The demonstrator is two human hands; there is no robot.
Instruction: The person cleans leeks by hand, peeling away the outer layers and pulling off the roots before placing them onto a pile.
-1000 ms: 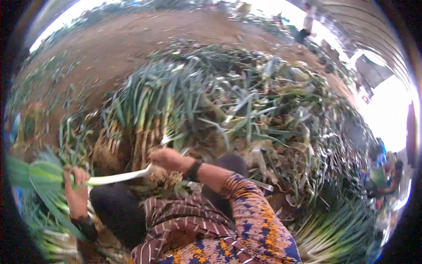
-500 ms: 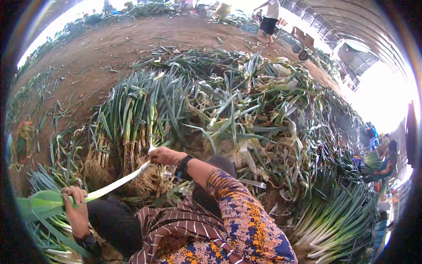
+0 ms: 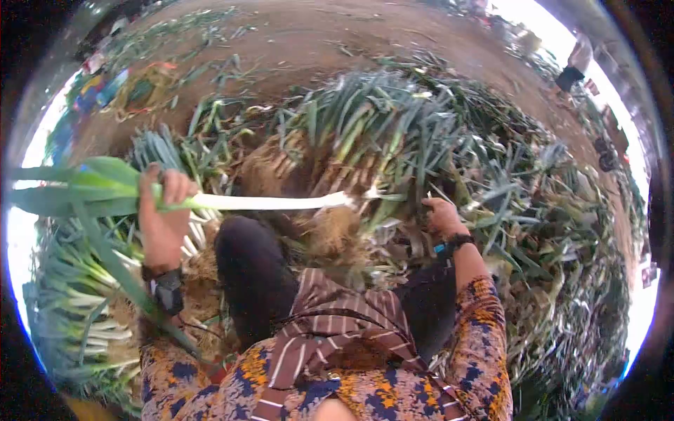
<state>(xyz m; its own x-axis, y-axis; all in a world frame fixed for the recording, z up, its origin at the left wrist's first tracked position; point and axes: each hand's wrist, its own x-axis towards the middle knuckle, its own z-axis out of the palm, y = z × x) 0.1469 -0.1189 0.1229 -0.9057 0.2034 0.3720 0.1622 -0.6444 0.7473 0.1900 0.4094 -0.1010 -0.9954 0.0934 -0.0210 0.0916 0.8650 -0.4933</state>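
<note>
Right, left hand (image 3: pixel 163 214) is wrapped tight around a long leek with a white shaft and green leaves (image 3: pixel 260 202), grip sitting where white turns green, at centre-left of the frame. The shaft runs level toward frame centre, its cut end hanging free just above the heap of untrimmed leeks with brown roots (image 3: pixel 337 158). Right hand (image 3: pixel 444 216) is down in the loose pile of green and yellowed leaf trimmings (image 3: pixel 519 210) at centre-right, fingers half buried; can't tell whether they are curled on anything

Risks as I judge them:
- one-point grip near the leaf end, long unsupported shaft, so a quick swing could bend or snap it, or drag the cut end through the root soil
- floppy green leaves trail past the left edge of the frame and could catch on the stack of cleaned white leeks (image 3: pixel 77 309) at lower left
- right hand works half blind under the trimmings; any stiff stalk in there could jab it

Room:
- dark trouser knee (image 3: pixel 253 281) sits right under the shaft, little clearance downward
- piles crowd the left, centre and right
- the open area is the bare brown dirt floor (image 3: pixel 295 35) across the top of the frame
- upward looks free
</note>
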